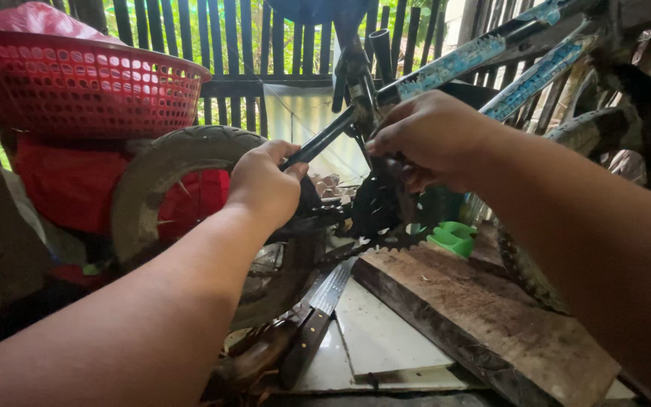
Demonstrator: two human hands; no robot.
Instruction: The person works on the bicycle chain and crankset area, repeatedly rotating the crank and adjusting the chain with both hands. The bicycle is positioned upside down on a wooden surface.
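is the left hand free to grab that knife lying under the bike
Probably not right away. The left hand is closed around the black crank arm, so it would have to let go first. The knife lies in the open below it, nothing covering it.

A fence of dark vertical slats [242, 45] runs across the top of the frame, with green foliage and daylight showing through the gaps. At upper left sits a red perforated plastic basket [84, 83] above something red. A pale sheet [303, 120] hangs below the fence at centre. At lower right a rough wooden plank [491, 316] lies over pale tiles [378, 339] (one looks loose). The light is soft and natural.
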